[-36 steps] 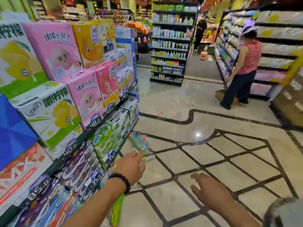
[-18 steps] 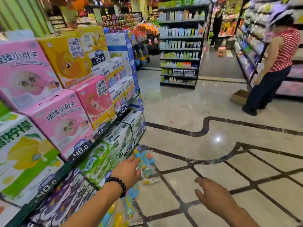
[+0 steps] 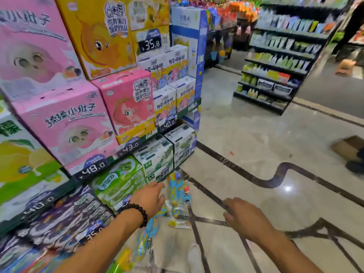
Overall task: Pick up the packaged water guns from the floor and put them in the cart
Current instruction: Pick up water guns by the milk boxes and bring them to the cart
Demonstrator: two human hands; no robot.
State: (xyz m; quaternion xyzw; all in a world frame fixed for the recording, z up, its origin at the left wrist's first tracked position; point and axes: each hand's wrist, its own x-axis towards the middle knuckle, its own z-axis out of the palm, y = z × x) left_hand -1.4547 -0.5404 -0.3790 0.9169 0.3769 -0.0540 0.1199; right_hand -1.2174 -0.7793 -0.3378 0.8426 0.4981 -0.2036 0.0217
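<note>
where left grip point(image 3: 151, 198) reaches, packaged water gun point(image 3: 178, 194) just beside, floor

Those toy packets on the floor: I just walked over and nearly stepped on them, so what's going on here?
A person is reaching down to gather packaged water guns lying on the shop floor beside a display of boxed drinks. The left hand, with a bead bracelet at the wrist, is at the nearest packet but has not clearly gripped it. The right hand hovers empty above the tiles. More packets lie under the left forearm. No cart is in view.
</note>
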